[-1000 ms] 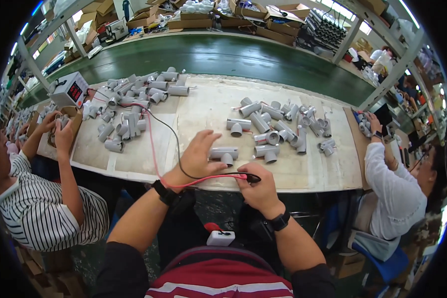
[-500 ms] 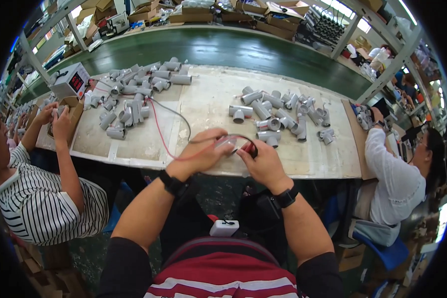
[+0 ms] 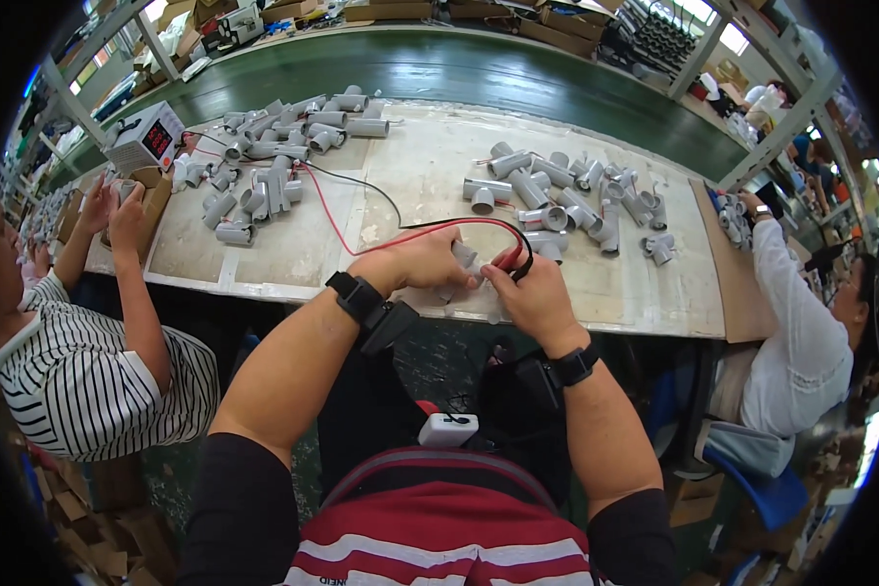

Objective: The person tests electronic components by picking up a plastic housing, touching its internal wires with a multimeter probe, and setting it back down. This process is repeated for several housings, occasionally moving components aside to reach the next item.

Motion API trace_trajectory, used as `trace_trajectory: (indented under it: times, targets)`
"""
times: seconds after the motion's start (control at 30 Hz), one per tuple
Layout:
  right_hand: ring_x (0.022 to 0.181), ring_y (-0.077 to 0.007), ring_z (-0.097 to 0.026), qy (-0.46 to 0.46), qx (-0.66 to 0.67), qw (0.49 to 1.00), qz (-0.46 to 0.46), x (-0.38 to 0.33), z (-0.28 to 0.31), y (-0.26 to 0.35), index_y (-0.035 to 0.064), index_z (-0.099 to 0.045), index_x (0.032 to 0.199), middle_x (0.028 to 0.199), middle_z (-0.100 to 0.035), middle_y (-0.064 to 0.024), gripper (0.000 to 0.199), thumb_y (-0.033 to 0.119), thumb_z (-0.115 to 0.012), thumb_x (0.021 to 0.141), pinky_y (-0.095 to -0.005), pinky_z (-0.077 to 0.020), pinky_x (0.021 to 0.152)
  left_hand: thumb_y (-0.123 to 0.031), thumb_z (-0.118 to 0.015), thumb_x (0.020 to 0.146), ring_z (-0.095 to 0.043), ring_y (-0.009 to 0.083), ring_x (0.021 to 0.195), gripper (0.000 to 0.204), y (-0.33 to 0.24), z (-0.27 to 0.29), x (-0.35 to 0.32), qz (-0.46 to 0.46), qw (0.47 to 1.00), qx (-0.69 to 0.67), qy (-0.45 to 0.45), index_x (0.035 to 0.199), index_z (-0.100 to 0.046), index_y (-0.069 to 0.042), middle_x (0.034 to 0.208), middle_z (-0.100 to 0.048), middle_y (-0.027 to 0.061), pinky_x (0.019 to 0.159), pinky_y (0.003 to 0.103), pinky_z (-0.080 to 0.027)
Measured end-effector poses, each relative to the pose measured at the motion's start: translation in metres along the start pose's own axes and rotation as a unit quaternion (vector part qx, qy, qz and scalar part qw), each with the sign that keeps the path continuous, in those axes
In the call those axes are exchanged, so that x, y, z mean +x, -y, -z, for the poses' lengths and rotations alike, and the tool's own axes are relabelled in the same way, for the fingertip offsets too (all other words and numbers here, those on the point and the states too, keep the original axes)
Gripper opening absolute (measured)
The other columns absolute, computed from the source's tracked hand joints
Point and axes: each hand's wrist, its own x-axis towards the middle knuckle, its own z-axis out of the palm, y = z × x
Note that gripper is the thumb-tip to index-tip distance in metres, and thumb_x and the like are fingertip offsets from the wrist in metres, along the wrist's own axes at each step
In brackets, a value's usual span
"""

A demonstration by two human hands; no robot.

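Head view: both hands meet at the near edge of the worktable (image 3: 596,303)
Left hand (image 3: 415,262): fingers curled around a grey pipe fitting (image 3: 462,258), gripping it just above the table edge
Right hand (image 3: 527,293): fingers pinched on a red test probe (image 3: 508,258), tip against the fitting
Wires: red wire (image 3: 361,234) and black wire (image 3: 381,200) run back to the power meter (image 3: 146,139)
Nearby: a pile of grey fittings (image 3: 566,200) lies just beyond the hands

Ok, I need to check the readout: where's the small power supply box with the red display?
In the head view, the power supply box sits at the workbench's far left corner, beside the left pile of grey fittings.
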Motion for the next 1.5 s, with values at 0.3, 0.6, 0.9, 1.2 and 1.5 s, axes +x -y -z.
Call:
trace_trajectory:
  times: [0.3, 0.6, 0.9, 1.2, 1.5]
  targets:
    - [0.061, -0.0133, -0.064, -0.058, 0.055, 0.996, -0.039, 0.002, -0.009, -0.005, -0.0003, -0.072, 0.086, 0.070, -0.070, -0.0063, 0.022, 0.019, -0.075, 0.096, -0.0308, -0.0490, 0.056, -0.015, -0.079, 0.085, -0.070, 0.0189, 0.086, 0.048, 0.025, -0.079, -0.069, -0.080, 0.926, -0.196, -0.312, 0.126, -0.058, 0.000, 0.099, -0.072, 0.0130, 0.074, 0.033, -0.056]
    - [0.067, -0.0149, -0.069, -0.038, 0.382, 0.906, -0.180, -0.012, -0.038, 0.015, -0.0013, -0.067, 0.101, 0.084, -0.072, -0.0084, 0.024, 0.022, -0.073, 0.100, -0.0282, -0.0602, 0.058, -0.006, -0.080, 0.088, -0.069, 0.0122, 0.083, 0.045, 0.043, -0.102, -0.081, -0.136, 0.830, -0.320, -0.435, 0.127, -0.057, -0.002, 0.093, -0.073, 0.0105, 0.074, 0.030, -0.057]
    - [0.066, -0.0115, -0.066, -0.008, 0.310, 0.941, -0.139, -0.016, -0.052, 0.019, -0.0009, -0.071, 0.099, 0.080, -0.072, -0.0056, 0.017, 0.015, -0.077, 0.096, -0.0261, -0.0537, 0.060, -0.006, -0.082, 0.087, -0.070, 0.0123, 0.084, 0.046, 0.040, -0.100, -0.079, -0.142, 0.827, -0.319, -0.441, 0.126, -0.058, -0.002, 0.095, -0.075, 0.0117, 0.074, 0.030, -0.057]
    - [0.066, -0.0115, -0.061, -0.061, 0.122, 0.990, -0.028, -0.004, -0.059, 0.016, -0.0010, -0.071, 0.097, 0.074, -0.071, -0.0067, 0.017, 0.014, -0.078, 0.092, -0.0288, -0.0485, 0.062, 0.002, -0.077, 0.092, -0.066, 0.0088, 0.094, 0.047, 0.042, -0.100, -0.083, -0.137, 0.847, -0.308, -0.410, 0.132, -0.053, -0.002, 0.106, -0.070, 0.0046, 0.080, 0.024, -0.056]
    - [0.061, -0.0124, -0.060, -0.047, 0.095, 0.994, -0.021, -0.003, -0.059, 0.016, -0.0010, -0.071, 0.097, 0.074, -0.070, -0.0080, 0.021, 0.018, -0.079, 0.093, -0.0304, -0.0477, 0.058, 0.002, -0.078, 0.091, -0.066, 0.0087, 0.095, 0.049, 0.037, -0.100, -0.084, -0.136, 0.844, -0.307, -0.419, 0.134, -0.055, -0.002, 0.107, -0.070, 0.0052, 0.081, 0.025, -0.055]
